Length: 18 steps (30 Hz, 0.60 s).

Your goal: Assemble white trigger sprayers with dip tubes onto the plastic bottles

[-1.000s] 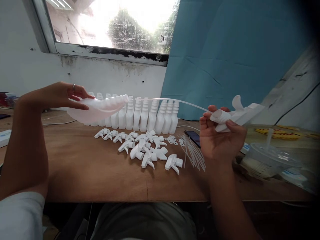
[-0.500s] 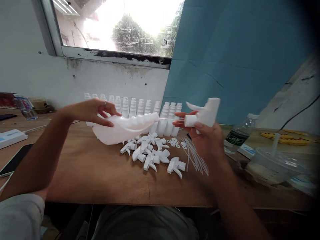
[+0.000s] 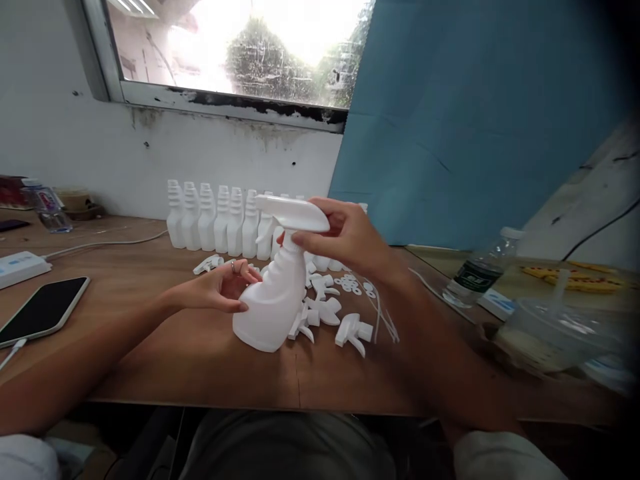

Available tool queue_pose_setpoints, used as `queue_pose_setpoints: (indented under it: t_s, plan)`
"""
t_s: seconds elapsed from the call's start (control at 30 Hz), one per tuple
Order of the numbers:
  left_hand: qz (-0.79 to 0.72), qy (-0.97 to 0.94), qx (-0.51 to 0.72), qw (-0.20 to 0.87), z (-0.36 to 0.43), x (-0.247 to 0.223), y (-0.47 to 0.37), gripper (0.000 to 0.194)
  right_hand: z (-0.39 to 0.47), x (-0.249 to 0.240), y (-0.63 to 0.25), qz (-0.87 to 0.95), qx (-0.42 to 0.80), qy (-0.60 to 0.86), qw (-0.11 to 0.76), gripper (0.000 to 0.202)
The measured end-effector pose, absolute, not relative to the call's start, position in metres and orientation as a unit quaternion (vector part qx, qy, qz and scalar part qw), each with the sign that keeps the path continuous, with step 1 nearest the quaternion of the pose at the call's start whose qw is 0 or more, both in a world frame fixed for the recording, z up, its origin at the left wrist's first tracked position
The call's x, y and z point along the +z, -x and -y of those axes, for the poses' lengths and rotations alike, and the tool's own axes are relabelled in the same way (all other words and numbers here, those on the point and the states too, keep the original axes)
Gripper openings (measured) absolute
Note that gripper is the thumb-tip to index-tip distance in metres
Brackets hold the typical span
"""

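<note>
The bottle [image 3: 273, 303] is tilted in front of me over the near part of the table [image 3: 200, 367]; I cannot tell whether its base touches the wood. My left hand [image 3: 220, 287] pinches its side lightly between thumb and fingers. My right hand [image 3: 350, 233] has thumb and fingers closed around the collar of the head [image 3: 295, 213], at the bottle's neck. The fingers hide the joint, so thread engagement cannot be confirmed.

Risk 1: cross-threading. Cause: the bottle leans, and a collar turned off-axis can bind and sit crooked.

Risk 2: bottle rotation. Cause: the left-hand hold is light and the wall looks smooth; torque from the right hand could spin the bottle in my fingers.

Risk 3: wall deformation. Cause: the plastic looks thin, so a harder squeeze could dent it.

Risk 4: bent or missing tube. Cause: no tube shows through the wall, so its fit cannot be checked.

Risk 5: scattered parts. Cause: the spare heads [image 3: 353, 331] lie just beside the bottle, and my right forearm passes close to the tubes [image 3: 393, 327] and rings [image 3: 349, 285]. A low sweep could drag them. The bottle row [image 3: 193, 220] stands behind; a knock could topple it.
</note>
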<state>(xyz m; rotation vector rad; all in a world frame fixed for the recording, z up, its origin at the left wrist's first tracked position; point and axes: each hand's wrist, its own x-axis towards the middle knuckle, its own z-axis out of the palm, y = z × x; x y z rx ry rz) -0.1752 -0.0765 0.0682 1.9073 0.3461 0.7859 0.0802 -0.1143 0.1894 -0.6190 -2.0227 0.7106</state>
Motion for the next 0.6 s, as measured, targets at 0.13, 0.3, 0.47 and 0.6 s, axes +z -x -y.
queue_pose_setpoints:
  t_s: [0.13, 0.3, 0.47, 0.6]
  plan:
    - [-0.138, -0.779, 0.331, 0.514, 0.075, 0.063, 0.169, 0.031, 0.107, 0.184, -0.075, 0.817, 0.270, 0.264, 0.437, 0.014]
    - [-0.163, -0.778, 0.331, 0.508, 0.076, 0.068, 0.168, 0.037, 0.091, 0.177, -0.076, 0.796, 0.331, 0.248, 0.443, 0.022]
    - [-0.141, -0.745, 0.511, 0.404, 0.073, 0.112, 0.154, 0.047, 0.082, 0.167, -0.077, 0.765, 0.397, 0.226, 0.455, 0.031]
    - [-0.179, -0.758, 0.553, 0.297, 0.083, 0.168, 0.140, 0.051, 0.086, 0.163, -0.074, 0.752, 0.432, 0.206, 0.453, 0.031]
